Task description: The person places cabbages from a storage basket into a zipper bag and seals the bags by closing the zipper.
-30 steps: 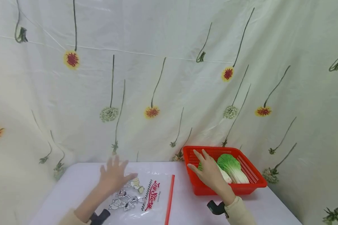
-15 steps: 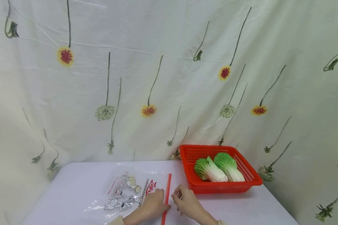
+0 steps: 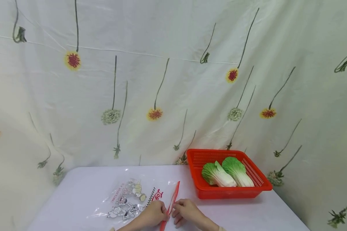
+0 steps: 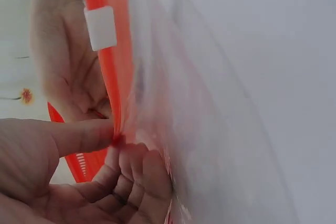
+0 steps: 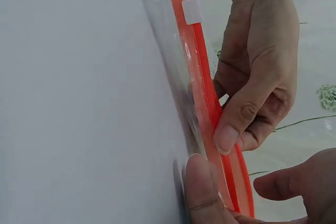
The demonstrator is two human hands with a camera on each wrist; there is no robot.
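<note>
A clear zip bag (image 3: 122, 200) printed with cartoon figures and red lettering lies on the white table, its red zip edge (image 3: 173, 199) lifted and tilted. My left hand (image 3: 154, 213) pinches that edge between thumb and curled fingers, as the left wrist view shows. A white slider (image 4: 101, 28) sits near one end of the zip. My right hand (image 3: 188, 211) is at the same edge, just right of the left. In the right wrist view its fingers (image 5: 202, 190) curl round the red strip, while its thumb (image 5: 278, 182) stands a little apart on the other side.
A red plastic basket (image 3: 231, 194) stands at the back right of the table (image 3: 84, 183), close to the right hand. Two heads of Chinese cabbage (image 3: 238, 173) lie in it. A flower-patterned curtain (image 3: 150, 83) hangs behind the table.
Both hands came down from above the bag and basket to the red zip edge. The left hand took hold, the right hand closed in beside it, and the edge rose and tilted.
</note>
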